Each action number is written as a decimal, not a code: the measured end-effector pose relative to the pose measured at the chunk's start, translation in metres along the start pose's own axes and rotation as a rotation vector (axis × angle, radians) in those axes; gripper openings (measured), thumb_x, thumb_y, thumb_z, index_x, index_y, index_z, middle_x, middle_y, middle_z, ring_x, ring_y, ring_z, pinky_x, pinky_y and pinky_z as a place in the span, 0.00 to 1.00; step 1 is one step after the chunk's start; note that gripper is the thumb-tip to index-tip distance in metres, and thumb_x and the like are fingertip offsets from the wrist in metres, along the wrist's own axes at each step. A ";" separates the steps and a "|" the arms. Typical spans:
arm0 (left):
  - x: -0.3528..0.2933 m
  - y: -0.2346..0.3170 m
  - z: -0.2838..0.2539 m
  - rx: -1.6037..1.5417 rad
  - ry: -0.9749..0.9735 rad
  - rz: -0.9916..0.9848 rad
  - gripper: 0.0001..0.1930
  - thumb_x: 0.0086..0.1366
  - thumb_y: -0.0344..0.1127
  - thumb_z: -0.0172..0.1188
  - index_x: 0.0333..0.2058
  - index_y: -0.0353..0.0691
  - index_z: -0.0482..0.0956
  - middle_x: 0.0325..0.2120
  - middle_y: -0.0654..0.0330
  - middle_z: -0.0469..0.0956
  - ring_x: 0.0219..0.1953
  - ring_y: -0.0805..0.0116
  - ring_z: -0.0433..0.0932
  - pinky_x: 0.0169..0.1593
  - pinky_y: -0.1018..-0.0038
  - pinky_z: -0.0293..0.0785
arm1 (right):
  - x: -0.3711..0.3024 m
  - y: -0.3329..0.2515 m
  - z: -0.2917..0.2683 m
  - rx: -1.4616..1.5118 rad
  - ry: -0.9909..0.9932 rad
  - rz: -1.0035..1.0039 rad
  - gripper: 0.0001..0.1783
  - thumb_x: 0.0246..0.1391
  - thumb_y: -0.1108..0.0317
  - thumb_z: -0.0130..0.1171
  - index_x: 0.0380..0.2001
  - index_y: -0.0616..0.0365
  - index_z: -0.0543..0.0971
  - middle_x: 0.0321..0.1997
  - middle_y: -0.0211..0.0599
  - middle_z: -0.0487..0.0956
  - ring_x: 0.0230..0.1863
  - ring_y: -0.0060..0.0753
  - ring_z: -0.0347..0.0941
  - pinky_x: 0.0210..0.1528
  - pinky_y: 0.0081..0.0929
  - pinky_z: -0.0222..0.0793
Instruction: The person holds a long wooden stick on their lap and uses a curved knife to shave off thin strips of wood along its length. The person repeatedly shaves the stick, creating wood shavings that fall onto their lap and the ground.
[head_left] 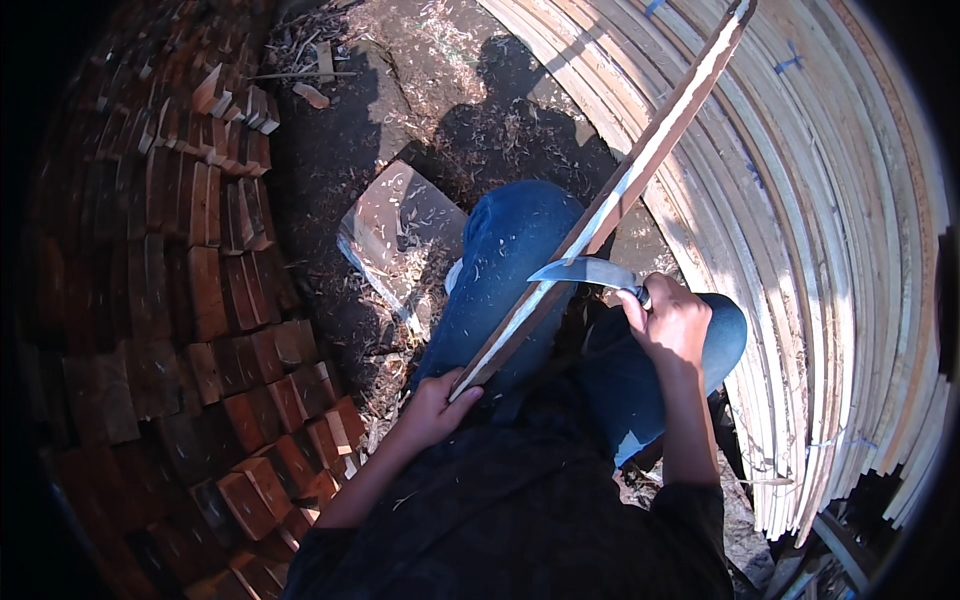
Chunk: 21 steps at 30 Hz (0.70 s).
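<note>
The fingers of the left hand [432, 412] are closed around the lower end of a long wooden strip [632, 185], with the thumb along its side. The fingers of the right hand [670, 322] are wrapped around the handle of a curved knife [600, 271], and its blade crosses over the strip; if the edge is biting, I cannot tell. I judge the strip to be light for its length and rather stiff, dry more than slippery, but probably ready to swing or splinter at the far end. It seems best to hold it firmly near the lower end, well apart from the blade. The strip runs from the left fingers up and to the right, over the left leg in blue jeans [515, 235], passing just beyond the right fingers, on their left. Farther out, stacked reddish wooden blocks [205, 290] stand at left, and long pale laths [800, 250] at right
</note>
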<state>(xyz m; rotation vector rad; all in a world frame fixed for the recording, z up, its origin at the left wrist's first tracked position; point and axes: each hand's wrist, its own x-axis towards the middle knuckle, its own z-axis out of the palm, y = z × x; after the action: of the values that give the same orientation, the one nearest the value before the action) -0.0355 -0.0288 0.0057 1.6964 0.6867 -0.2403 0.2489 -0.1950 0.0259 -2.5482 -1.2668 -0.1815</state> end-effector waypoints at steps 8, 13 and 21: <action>0.003 -0.002 0.001 -0.042 0.003 0.007 0.17 0.67 0.40 0.56 0.43 0.28 0.76 0.24 0.47 0.79 0.28 0.64 0.79 0.34 0.68 0.73 | -0.013 -0.022 0.000 0.172 -0.076 0.149 0.24 0.53 0.50 0.64 0.18 0.56 0.70 0.14 0.41 0.72 0.17 0.46 0.74 0.19 0.37 0.69; 0.002 -0.009 0.001 -0.051 -0.026 -0.032 0.18 0.68 0.40 0.55 0.46 0.29 0.76 0.21 0.54 0.76 0.24 0.72 0.73 0.32 0.71 0.70 | -0.017 -0.024 0.013 0.180 0.006 0.118 0.25 0.53 0.47 0.63 0.16 0.55 0.70 0.12 0.38 0.71 0.15 0.43 0.74 0.16 0.35 0.68; 0.003 -0.001 0.005 0.009 0.015 -0.004 0.15 0.68 0.39 0.55 0.42 0.30 0.77 0.19 0.56 0.74 0.22 0.75 0.71 0.29 0.72 0.69 | -0.001 -0.040 0.005 0.202 -0.099 0.026 0.28 0.50 0.42 0.63 0.15 0.55 0.71 0.13 0.36 0.73 0.16 0.41 0.75 0.18 0.34 0.70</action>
<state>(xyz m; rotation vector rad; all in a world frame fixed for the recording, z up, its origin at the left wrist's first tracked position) -0.0322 -0.0322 0.0024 1.7069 0.7007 -0.2336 0.2163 -0.1708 0.0290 -2.4243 -1.2187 0.0752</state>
